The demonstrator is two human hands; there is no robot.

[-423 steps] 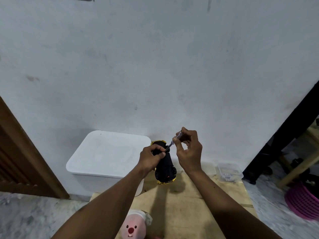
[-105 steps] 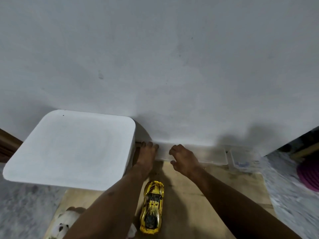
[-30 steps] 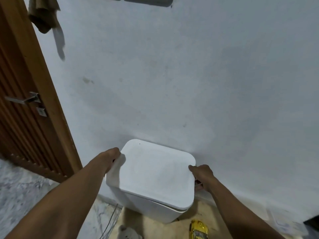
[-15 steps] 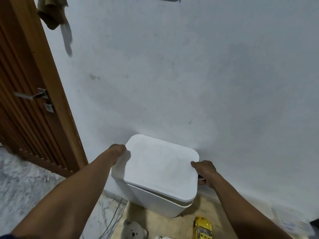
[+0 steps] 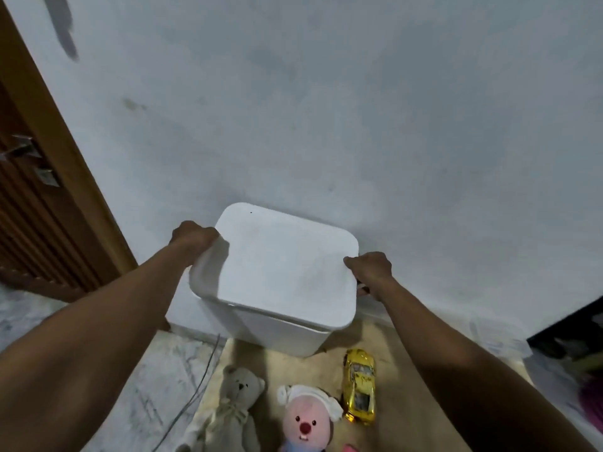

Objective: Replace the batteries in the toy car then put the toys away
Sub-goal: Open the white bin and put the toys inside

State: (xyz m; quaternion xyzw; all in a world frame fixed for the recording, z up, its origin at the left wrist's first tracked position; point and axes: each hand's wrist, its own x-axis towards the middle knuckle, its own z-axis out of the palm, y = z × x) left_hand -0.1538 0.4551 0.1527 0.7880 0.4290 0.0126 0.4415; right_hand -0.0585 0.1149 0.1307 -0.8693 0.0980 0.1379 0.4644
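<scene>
A white lidded storage box (image 5: 280, 308) stands against the wall, its lid (image 5: 287, 265) tilted. My left hand (image 5: 192, 236) grips the lid's left edge, and my right hand (image 5: 370, 270) grips its right edge. On the wooden board in front lie a gold toy car (image 5: 359, 386), wheels down, a grey teddy bear (image 5: 233, 409) and a pink plush doll with a white cap (image 5: 308, 422).
A wooden door (image 5: 36, 203) with a metal handle stands at the left. A thin wire (image 5: 195, 386) runs over the marble floor. A clear plastic container (image 5: 499, 334) sits by the wall at the right, near dark furniture.
The lid has risen on its left side under my two hands. The view has tipped down, so the teddy bear and pink doll show fully.
</scene>
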